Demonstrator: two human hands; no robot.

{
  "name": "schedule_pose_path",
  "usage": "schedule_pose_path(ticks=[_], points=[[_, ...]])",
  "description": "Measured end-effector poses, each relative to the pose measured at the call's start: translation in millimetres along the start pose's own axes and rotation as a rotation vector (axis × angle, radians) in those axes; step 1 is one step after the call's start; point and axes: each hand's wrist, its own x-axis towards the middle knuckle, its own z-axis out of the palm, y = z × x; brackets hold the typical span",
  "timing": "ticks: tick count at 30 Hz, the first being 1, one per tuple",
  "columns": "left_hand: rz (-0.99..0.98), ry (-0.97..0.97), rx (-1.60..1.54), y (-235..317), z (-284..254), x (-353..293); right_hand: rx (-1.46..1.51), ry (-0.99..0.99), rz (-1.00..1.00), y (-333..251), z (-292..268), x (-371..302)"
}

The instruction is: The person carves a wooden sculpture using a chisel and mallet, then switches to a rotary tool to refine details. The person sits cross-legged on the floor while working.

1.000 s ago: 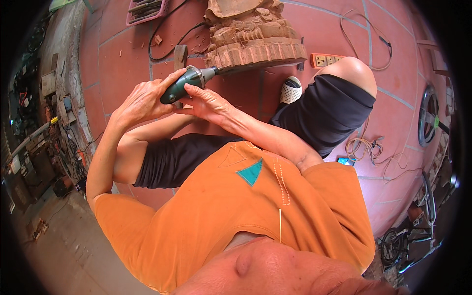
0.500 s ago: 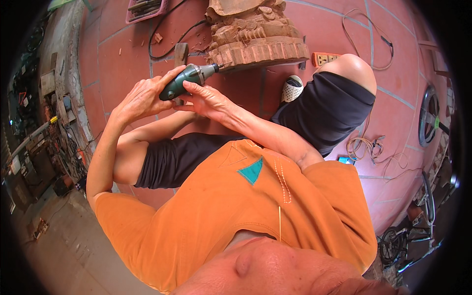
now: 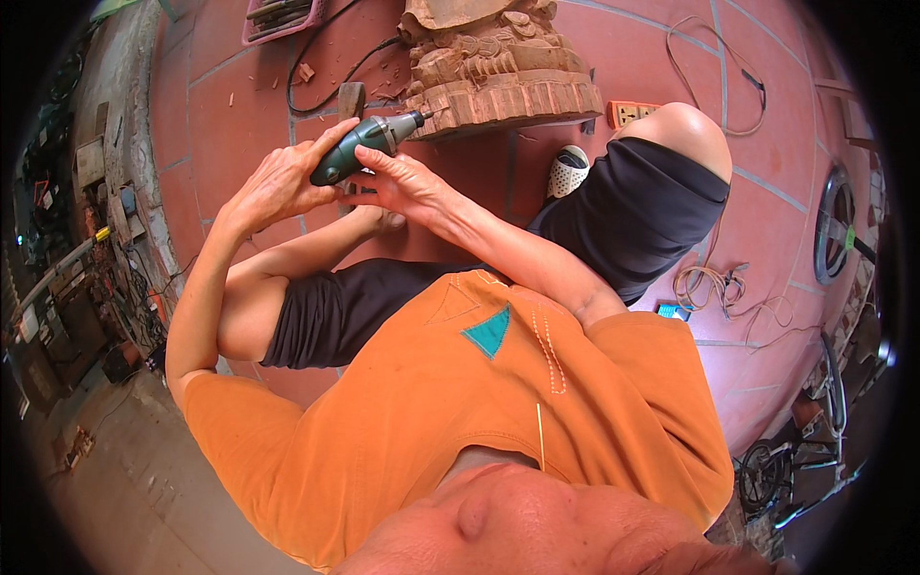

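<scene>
Between both hands is a dark green rotary tool [image 3: 351,154] with a grey nose, tilted up to the right. My left hand [image 3: 280,184] wraps the tool's rear end with its fingers along the far side. From the near side, my right hand [image 3: 402,188] grips the body, thumb on top. The thin bit points at the lower left edge of a brown carved wooden figure [image 3: 508,101] with a ribbed base. Whether the bit touches the wood I cannot tell. A short wooden block or handle [image 3: 351,99] stands behind the tool, partly hidden.
Wood chips [image 3: 305,72] lie on the red tiled floor. A pink basket of tools [image 3: 284,21] stands at the far left, beside a black cable [image 3: 293,91]. An orange power strip [image 3: 628,114] sits by my right knee. Coiled cord [image 3: 709,287] lies to the right.
The tool's nose has shifted slightly up and away from me, with its bit now showing against the carving's base. Both hands keep their hold.
</scene>
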Motion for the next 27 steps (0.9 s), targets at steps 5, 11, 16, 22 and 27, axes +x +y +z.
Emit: schedule_pose_path(ticks=[5,11,16,22,27], points=[[-0.003,-0.003,-0.017,-1,1,1,-0.01,0.006,-0.002,3,-4,2],[0.008,-0.022,-0.023,1,0,-2,0.001,0.008,-0.002,5,0,-5],[0.022,-0.03,-0.013,3,1,-3,0.003,0.021,0.026,7,3,-12],[0.039,-0.016,0.0,4,1,-4,0.002,0.015,0.022,8,2,-12],[0.019,-0.007,-0.013,2,1,-3,-0.012,0.01,0.002,6,0,-5]])
